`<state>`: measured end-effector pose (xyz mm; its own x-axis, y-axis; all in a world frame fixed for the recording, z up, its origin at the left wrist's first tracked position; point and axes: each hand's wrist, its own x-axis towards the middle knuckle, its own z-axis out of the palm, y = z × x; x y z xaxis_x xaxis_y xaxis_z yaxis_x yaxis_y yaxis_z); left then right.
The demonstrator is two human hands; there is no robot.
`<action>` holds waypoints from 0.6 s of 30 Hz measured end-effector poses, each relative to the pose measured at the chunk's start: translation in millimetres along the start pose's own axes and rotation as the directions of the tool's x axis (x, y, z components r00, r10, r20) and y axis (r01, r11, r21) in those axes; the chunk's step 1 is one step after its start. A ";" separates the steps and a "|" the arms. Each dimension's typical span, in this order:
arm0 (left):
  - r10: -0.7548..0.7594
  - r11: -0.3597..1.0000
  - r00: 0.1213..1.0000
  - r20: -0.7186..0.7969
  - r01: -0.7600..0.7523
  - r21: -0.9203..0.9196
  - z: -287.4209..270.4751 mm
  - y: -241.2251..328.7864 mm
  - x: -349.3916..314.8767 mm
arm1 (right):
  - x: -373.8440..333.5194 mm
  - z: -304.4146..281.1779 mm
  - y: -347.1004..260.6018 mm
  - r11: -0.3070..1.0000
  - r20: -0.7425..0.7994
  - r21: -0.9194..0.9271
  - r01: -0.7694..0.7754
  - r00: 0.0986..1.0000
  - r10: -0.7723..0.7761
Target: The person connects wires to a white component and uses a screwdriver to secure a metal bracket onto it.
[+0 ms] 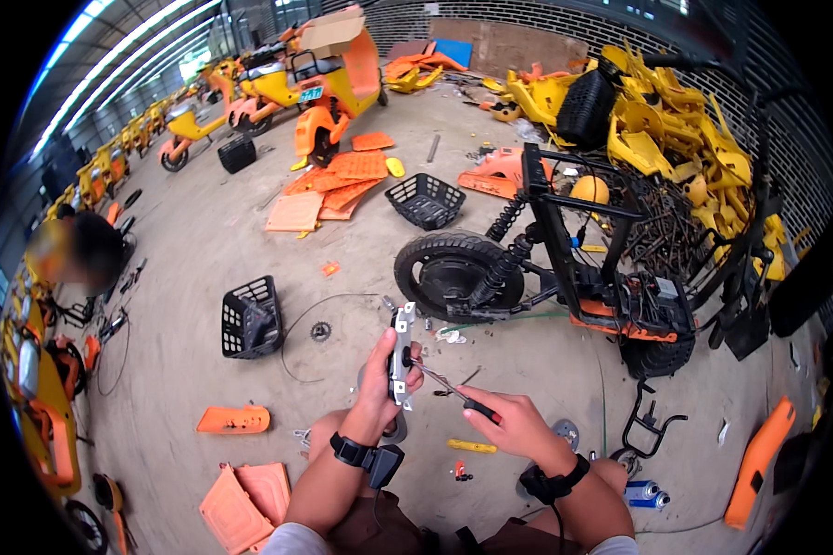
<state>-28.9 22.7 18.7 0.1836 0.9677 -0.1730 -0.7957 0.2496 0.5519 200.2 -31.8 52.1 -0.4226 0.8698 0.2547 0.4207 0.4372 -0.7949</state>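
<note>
My left hand (pixel 377 381) is closed round a flat silver metal part (pixel 401 356) with tabs and holes along its edge, held upright in front of me. A black piece sits against its side, partly covered by my fingers. In my right hand (pixel 514 424) is a screwdriver (pixel 480 410) with a black and red handle. Its thin shaft slants up to the left, and the tip reaches the side of the metal part near my left fingertips. The exact spot where the tip meets it is too small to make out.
A stripped scooter frame (pixel 574 250) with its rear wheel (pixel 455 277) stands ahead to the right. Black baskets (pixel 251 317) and orange panels (pixel 245 499) lie on the floor. Yellow covers (pixel 657 129) are heaped at the far right. Blue cans (pixel 646 495) lie by my right knee.
</note>
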 end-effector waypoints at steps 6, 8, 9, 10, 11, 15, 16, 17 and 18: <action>-0.008 1.000 0.999 0.036 0.009 -0.013 -7.9 -0.4 0.1 | -0.6 1.2 -3.0 0.999 0.034 0.028 -0.033 0.999 0.032; -0.018 1.000 1.000 0.021 0.018 -0.019 -10.8 1.5 -1.9 | 1.0 2.2 -5.0 0.999 0.034 0.022 -0.028 0.999 0.027; -0.023 1.000 0.999 0.039 0.024 -0.016 -13.0 2.3 -1.8 | 1.6 1.6 -8.2 0.999 0.042 0.017 -0.035 0.999 0.034; -0.022 1.000 0.999 0.034 0.022 -0.015 -11.5 2.5 -2.0 | 2.5 0.0 -10.0 0.999 0.055 0.008 -0.039 0.998 0.039; -0.019 1.000 0.999 0.028 0.020 -0.014 -8.7 3.0 -2.8 | 2.0 0.2 -8.2 1.000 0.042 0.013 -0.009 0.999 0.008; -0.004 1.000 0.999 0.033 0.004 -0.002 -4.0 4.2 -2.4 | 0.8 2.9 -3.8 0.999 -0.023 -0.001 0.048 0.999 -0.048; -0.005 1.000 0.999 0.035 0.004 0.022 -4.4 4.7 -3.0 | 1.8 4.7 -4.1 0.999 -0.045 -0.006 0.046 0.998 -0.046; -0.006 0.999 0.999 0.037 0.004 0.046 -4.6 4.4 -3.5 | 2.0 5.3 -3.7 0.999 -0.043 -0.004 0.045 0.998 -0.045; -0.007 0.998 0.999 0.038 0.005 0.071 -4.0 3.7 -3.5 | 1.9 4.7 -2.6 0.999 -0.040 -0.001 0.045 0.998 -0.045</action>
<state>-34.9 20.1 18.1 0.2114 0.9665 -0.1456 -0.7521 0.2560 0.6072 194.5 -32.4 52.1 -0.4082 0.8579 0.3120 0.4022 0.4758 -0.7822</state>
